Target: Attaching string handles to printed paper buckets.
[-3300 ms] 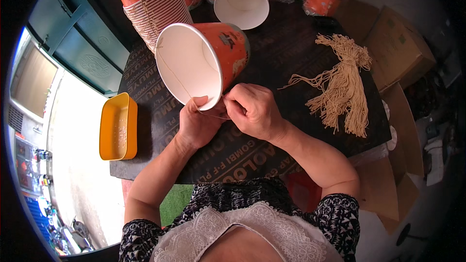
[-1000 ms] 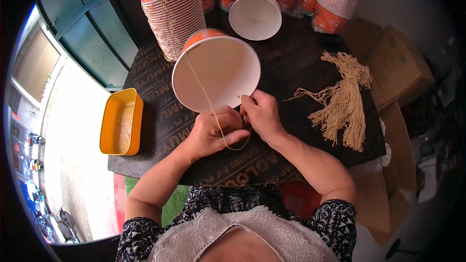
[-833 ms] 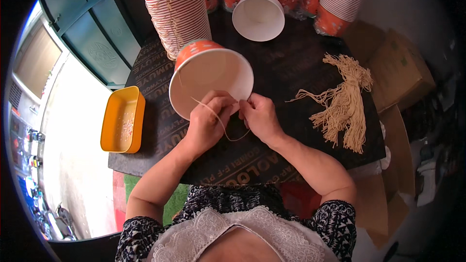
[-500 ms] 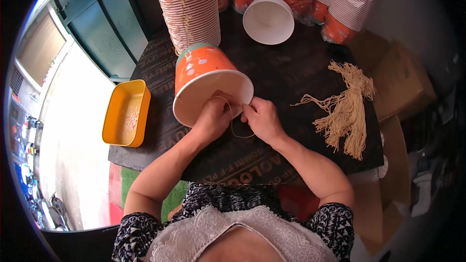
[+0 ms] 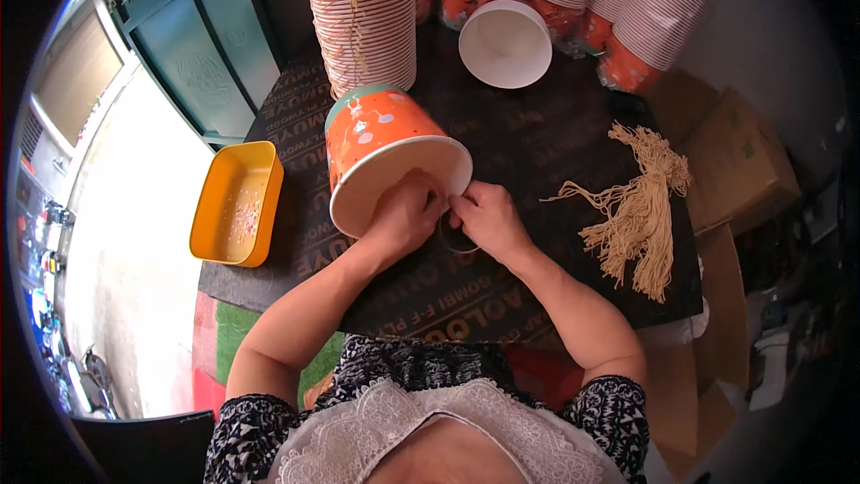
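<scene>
orange paper bucket (image 5: pixel 399 128) lies mouth toward you; your left hand (image 5: pixel 408 213) is inside, can't tell its grip; your right hand (image 5: pixel 491 220) pinches the rim.

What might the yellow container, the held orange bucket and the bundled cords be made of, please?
Yellow container: probably plastic, smooth, evenly coloured.
Held orange bucket: likely smooth paperboard, printed outside, white inside, rolled rim.
Bundled cords: matt fibre, perhaps cotton, judging by limp beige strands.
</scene>
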The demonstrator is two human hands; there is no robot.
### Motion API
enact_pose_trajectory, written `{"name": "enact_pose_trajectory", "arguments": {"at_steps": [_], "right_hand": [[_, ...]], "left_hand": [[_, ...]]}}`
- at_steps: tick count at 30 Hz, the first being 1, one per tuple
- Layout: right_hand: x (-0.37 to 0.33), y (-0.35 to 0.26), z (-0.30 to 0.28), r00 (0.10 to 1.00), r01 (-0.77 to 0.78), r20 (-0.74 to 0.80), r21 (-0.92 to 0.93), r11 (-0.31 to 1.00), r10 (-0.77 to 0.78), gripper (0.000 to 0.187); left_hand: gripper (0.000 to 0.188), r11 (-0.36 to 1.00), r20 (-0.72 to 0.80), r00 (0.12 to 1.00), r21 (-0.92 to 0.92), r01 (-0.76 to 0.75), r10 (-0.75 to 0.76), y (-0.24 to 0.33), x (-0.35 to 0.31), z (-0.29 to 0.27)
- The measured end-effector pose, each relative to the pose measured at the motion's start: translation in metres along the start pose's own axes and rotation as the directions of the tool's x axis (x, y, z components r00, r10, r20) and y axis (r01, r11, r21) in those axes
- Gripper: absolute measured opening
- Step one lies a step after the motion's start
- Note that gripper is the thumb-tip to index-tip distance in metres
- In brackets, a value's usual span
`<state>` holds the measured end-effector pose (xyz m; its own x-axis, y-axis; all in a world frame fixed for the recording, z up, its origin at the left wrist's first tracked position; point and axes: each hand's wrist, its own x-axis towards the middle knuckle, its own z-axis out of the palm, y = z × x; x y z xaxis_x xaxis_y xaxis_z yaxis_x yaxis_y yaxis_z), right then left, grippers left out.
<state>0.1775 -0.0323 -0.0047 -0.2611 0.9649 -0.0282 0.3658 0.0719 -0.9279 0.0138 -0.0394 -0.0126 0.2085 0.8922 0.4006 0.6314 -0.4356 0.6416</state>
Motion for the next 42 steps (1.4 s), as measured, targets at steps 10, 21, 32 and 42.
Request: {"name": "enact_pose_trajectory", "arguments": {"at_steps": [10,21,32,42], "right_hand": [[-0.020,-0.005,-0.009,0.891,0.372,0.003,-0.576,0.728,-0.454,0.010],[-0.017,-0.008,-0.006,0.674,0.609,0.161,-0.673,0.419,-0.721,0.005],[-0.009,0.008,-0.002,0.774,0.599,0.135,-0.473,0.647,-0.618,0.003],[-0.015,-0.005,-0.007,0.971,0.222,0.085,0.019,0.975,-0.223,0.012]], "left_hand": [[0.018,0.998,-0.003,0.998,0.029,0.064,-0.064,0.002,0.002,-0.006],[0.017,0.975,0.044,0.997,-0.208,0.078,-0.071,-0.007,0.002,-0.005],[0.016,0.726,0.265,0.903,-0.537,0.429,-0.338,0.004,0.004,-0.005],[0.019,0.765,0.324,0.864,-0.411,0.496,-0.386,0.008,0.003,-0.008]]}}
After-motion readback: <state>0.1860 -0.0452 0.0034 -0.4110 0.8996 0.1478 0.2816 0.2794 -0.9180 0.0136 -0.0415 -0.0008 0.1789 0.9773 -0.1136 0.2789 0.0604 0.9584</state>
